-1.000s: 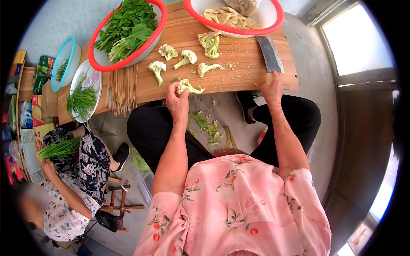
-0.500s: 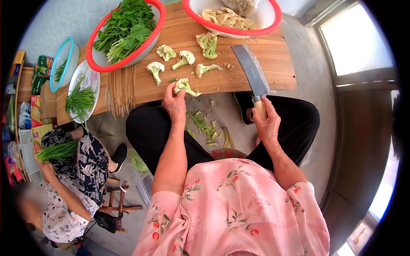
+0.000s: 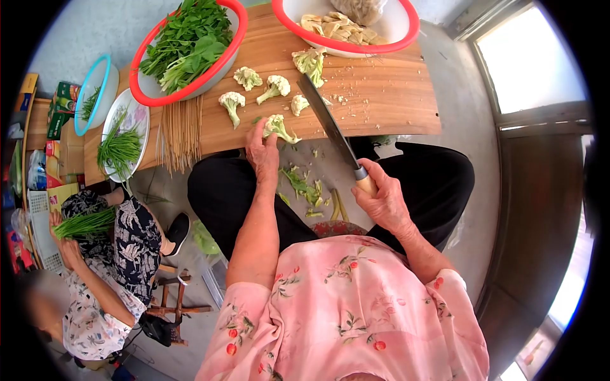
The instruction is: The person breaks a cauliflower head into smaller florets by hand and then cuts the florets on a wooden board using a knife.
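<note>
My left hand (image 3: 262, 152) holds a cauliflower floret (image 3: 278, 128) at the front edge of the wooden table (image 3: 387, 95). In my right hand (image 3: 383, 200) is the wooden handle of a cleaver (image 3: 327, 120). Its blade is raised and tilted, pointing up and left over the table edge, and it covers part of a small floret (image 3: 298, 105). Several more florets lie behind: one (image 3: 232, 106) at the left, one (image 3: 274, 89) in the middle and a larger piece (image 3: 309, 62) near the back. Small crumbs are scattered to the right of the blade.
A red-rimmed bowl of leafy greens (image 3: 136, 92) and another with pale slices (image 3: 406, 44) stand at the back. Bundled sticks (image 3: 180, 133) and a plate of green stalks (image 3: 147, 120) lie left. A seated person (image 3: 101, 298) holds green stalks. Trimmings (image 3: 305, 187) litter the floor.
My right hand has moved left and toward my body, lifting the cleaver off the right side of the table and turning its blade leftward. My left hand has stayed nearly still with the floret.
</note>
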The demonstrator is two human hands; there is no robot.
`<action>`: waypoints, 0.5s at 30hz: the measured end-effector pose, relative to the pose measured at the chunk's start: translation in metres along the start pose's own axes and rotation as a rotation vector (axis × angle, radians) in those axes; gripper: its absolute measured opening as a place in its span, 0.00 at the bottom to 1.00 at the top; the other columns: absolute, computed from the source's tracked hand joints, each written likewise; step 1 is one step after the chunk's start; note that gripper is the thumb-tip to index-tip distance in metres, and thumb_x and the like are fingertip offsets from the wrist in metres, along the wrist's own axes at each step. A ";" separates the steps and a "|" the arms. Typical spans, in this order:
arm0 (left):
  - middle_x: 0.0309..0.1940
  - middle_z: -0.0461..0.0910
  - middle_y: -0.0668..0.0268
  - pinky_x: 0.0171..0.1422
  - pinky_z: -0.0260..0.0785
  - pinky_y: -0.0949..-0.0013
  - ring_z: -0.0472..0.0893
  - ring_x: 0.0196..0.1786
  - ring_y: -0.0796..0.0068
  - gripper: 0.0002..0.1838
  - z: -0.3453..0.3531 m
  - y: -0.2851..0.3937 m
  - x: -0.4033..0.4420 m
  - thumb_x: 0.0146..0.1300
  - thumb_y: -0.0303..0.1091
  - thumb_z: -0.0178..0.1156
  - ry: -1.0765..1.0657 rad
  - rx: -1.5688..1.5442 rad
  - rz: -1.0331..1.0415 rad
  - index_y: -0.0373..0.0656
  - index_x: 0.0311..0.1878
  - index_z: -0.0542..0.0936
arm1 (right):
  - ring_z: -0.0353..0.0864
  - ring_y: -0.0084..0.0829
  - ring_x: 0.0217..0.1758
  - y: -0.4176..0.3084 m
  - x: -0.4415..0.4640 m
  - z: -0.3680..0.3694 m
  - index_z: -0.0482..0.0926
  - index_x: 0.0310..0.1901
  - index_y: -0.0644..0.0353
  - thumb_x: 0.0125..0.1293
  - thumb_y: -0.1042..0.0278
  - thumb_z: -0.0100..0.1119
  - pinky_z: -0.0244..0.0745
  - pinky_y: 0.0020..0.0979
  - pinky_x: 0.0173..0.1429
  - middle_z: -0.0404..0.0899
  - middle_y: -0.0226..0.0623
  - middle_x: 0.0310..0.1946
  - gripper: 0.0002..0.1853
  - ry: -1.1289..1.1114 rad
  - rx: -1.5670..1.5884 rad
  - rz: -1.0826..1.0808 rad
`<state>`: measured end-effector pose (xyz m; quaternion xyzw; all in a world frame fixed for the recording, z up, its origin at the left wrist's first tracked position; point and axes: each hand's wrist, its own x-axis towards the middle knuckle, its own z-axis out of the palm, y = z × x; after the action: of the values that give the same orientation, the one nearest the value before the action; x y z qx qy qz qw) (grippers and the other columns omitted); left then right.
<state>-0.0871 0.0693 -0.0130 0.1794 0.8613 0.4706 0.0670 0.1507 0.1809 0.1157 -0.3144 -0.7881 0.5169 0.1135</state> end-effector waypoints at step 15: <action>0.51 0.74 0.57 0.50 0.70 0.64 0.76 0.49 0.59 0.22 -0.004 0.008 -0.007 0.54 0.21 0.62 0.090 0.176 0.273 0.48 0.54 0.77 | 0.79 0.54 0.37 0.022 -0.002 0.024 0.69 0.57 0.57 0.59 0.63 0.60 0.74 0.43 0.41 0.79 0.54 0.32 0.24 -0.237 -0.045 0.045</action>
<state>-0.0795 0.0675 -0.0043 0.2786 0.8690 0.4055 -0.0521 0.1482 0.1678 0.0857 -0.2710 -0.8001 0.5352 0.0010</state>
